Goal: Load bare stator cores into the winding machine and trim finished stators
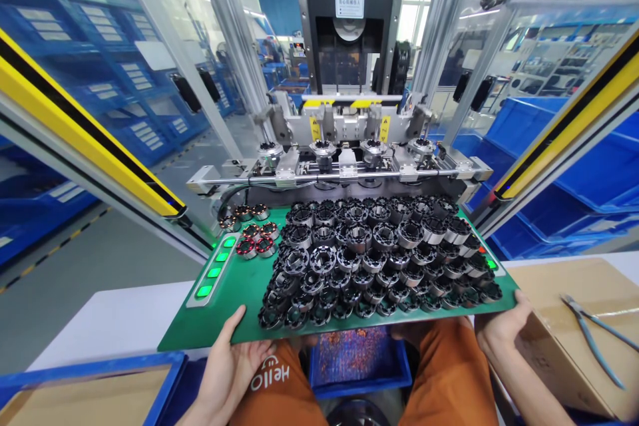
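A green board lies in front of me, packed with several rows of dark round stator rings. A few rings wound with copper and red wire sit at its back left. My left hand grips the board's near left edge, thumb on top. My right hand holds the near right corner, fingers curled under it. Both hands are closed on the board.
A machine with several round fixtures stands behind the board. Green lit buttons run along its left. A cardboard box with pliers is right. A blue bin with copper scraps sits below, another blue tray at left.
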Demonstrator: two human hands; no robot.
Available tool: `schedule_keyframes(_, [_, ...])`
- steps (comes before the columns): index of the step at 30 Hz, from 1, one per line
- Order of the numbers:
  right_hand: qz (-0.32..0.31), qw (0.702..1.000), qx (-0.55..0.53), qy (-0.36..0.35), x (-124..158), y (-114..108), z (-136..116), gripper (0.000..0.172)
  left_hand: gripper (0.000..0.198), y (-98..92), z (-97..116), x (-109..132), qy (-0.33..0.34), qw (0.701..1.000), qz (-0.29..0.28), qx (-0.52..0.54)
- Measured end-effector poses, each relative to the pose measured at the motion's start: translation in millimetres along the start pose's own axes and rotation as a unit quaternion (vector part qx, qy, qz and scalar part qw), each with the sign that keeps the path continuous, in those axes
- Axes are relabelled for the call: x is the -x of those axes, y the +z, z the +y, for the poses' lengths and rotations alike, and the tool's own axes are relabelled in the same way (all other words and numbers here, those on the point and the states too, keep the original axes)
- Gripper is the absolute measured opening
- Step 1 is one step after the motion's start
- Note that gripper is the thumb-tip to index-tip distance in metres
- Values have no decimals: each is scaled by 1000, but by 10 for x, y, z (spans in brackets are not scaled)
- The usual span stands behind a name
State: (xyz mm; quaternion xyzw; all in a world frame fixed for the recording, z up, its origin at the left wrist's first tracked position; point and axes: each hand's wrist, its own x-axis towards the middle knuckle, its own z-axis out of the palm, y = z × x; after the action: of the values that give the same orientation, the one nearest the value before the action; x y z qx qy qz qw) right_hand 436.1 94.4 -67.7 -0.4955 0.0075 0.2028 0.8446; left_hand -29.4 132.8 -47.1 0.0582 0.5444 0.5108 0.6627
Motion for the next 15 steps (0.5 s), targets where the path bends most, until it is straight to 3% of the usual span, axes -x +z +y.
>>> schedule_keyframes(15, [6,1000,9,6,14,-4,-7,35,23,121,66,119,-5,1000,10,-9])
